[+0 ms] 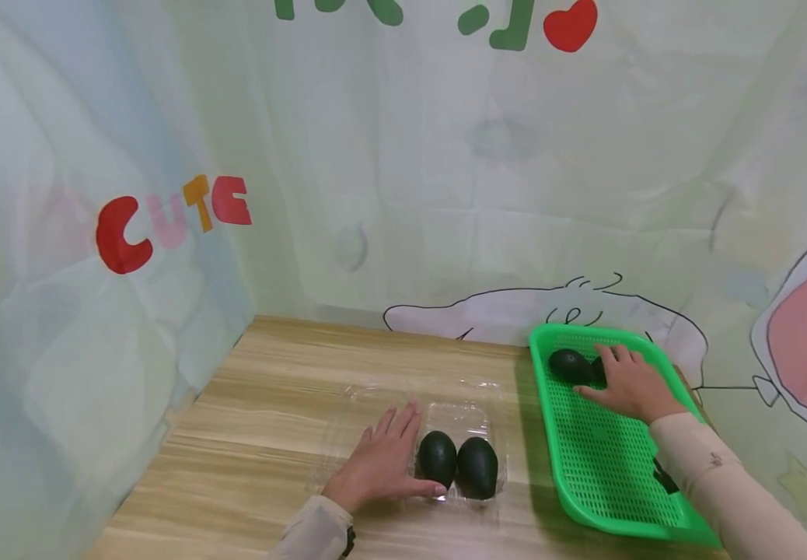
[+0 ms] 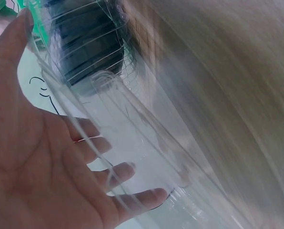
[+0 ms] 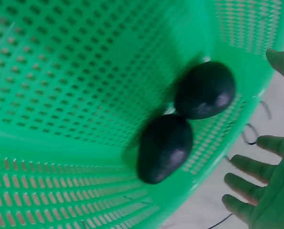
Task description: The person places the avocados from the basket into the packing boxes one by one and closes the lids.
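Two dark avocados lie side by side in a clear plastic clamshell box on the table. My left hand rests on the box's left part, fingers spread, its thumb by the near edge close to the left avocado. In the left wrist view the clear wall crosses in front of the fingers. Over the far end of a green basket reaches my right hand, fingers extended. Beneath and beside it lie two more avocados, one partly hidden in the head view. The right wrist view shows the hand apart from them.
The wooden table meets a printed cloth backdrop along its far and left sides. The basket's raised rim stands to the right of the box. Its far end is close to the backdrop.
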Demonstrator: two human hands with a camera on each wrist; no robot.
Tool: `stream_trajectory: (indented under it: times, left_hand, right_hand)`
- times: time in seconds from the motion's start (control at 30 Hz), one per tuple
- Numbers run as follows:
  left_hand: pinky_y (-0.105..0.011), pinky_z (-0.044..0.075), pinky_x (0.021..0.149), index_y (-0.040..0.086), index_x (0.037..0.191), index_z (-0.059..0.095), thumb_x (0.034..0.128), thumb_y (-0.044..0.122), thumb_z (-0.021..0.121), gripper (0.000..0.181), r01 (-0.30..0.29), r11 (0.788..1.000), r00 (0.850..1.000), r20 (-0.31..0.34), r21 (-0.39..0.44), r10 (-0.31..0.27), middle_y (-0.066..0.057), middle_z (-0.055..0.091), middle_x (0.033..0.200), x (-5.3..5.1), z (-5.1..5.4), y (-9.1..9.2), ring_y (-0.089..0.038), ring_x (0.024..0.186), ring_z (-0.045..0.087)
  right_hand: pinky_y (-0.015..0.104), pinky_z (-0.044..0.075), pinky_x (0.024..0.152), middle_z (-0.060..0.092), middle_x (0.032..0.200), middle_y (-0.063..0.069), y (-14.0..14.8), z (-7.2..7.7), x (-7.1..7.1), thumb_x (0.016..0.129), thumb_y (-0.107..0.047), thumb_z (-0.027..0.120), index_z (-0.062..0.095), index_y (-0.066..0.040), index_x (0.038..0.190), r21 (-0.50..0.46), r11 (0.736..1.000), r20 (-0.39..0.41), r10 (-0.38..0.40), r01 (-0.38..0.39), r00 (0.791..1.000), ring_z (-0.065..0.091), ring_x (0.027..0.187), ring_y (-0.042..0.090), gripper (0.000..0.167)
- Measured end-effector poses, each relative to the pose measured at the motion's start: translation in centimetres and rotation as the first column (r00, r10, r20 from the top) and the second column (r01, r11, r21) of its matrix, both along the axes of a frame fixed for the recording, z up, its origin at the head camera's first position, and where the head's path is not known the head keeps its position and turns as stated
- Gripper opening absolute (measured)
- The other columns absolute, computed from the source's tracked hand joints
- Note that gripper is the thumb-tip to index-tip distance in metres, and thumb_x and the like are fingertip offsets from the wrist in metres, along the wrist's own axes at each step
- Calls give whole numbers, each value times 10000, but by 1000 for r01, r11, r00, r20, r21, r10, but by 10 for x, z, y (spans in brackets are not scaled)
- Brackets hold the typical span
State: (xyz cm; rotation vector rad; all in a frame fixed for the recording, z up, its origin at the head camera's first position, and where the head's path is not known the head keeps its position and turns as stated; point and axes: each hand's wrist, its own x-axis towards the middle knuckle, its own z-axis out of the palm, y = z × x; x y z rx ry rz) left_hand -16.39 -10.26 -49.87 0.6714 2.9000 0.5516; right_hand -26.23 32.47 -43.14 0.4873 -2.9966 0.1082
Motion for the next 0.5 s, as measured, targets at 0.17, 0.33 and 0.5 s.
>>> stream_trajectory:
  times: [0.17, 0.33, 0.5]
  left_hand:
    - [-734, 320, 1088, 52, 1614, 227, 742, 837, 641, 1244, 4, 1000, 1000, -9, -4, -4, -148, 175, 1691, 0, 0, 0, -477, 1502, 236]
    - [-733, 337, 1079, 50, 1611, 236, 742, 841, 637, 1243, 4, 1000, 1000, -12, -11, -4, -144, 194, 1688, 0, 0, 1, -467, 1502, 244]
    - [-728, 338, 1082, 64, 1616, 232, 736, 852, 630, 1246, -5, 1000, 1000, -10, -20, 5, -126, 193, 1692, 0, -1, 1, -448, 1512, 233]
  right_hand:
    - [711, 445, 944, 454, 1401, 392, 11, -10, -12, 867, -590, 711, 393, 90, 1467, 0, 1000, 12, 11, -11, 1000, 451, 1238, 606, 961]
    - [730, 431, 943, 429, 1411, 411, 20, -18, -20, 852, -607, 714, 388, 92, 1467, 2, 1000, 47, -5, 5, 999, 426, 1250, 632, 986]
    - [745, 417, 950, 409, 1417, 421, 26, -22, -29, 852, -600, 715, 384, 87, 1468, 16, 1000, 74, -22, 21, 997, 423, 1247, 646, 980]
